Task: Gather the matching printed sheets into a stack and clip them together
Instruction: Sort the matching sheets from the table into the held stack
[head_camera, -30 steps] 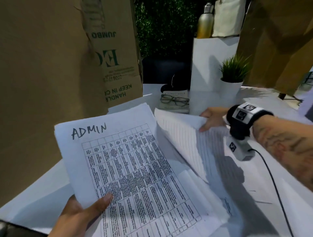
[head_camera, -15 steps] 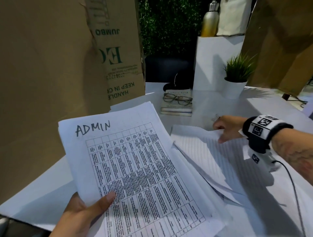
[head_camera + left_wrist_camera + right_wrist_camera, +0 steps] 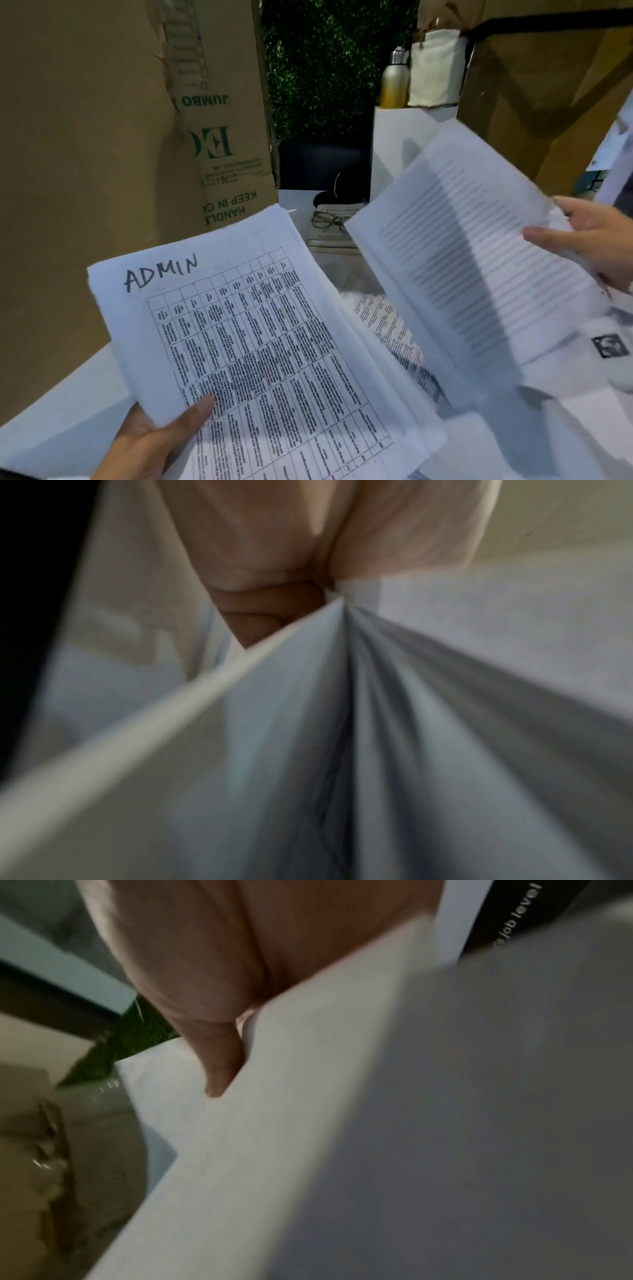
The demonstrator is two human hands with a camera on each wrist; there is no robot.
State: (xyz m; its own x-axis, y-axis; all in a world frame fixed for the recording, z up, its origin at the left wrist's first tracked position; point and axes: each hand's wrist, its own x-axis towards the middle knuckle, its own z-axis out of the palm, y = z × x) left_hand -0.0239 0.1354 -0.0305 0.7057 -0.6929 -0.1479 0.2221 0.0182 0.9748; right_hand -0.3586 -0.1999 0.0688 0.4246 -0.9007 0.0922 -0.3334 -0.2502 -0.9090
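My left hand grips the lower left edge of a stack of printed sheets, thumb on top. The top sheet bears a table and the handwritten word ADMIN. In the left wrist view the stack's fanned edges fill the frame below my left hand. My right hand holds a second bundle of lined text sheets by its right edge, lifted and tilted above the table. The right wrist view shows my right hand with fingers against that bundle's edge. More printed sheets lie on the table under both.
A tall cardboard box stands at the left. A book with glasses on it lies at the back. A white pedestal carries a metal bottle. More cardboard rises at the right. The white table shows at lower left.
My right hand has lifted a bundle of lined sheets off the table and raised it up to the right. The ADMIN stack in my left hand has stayed about where it was.
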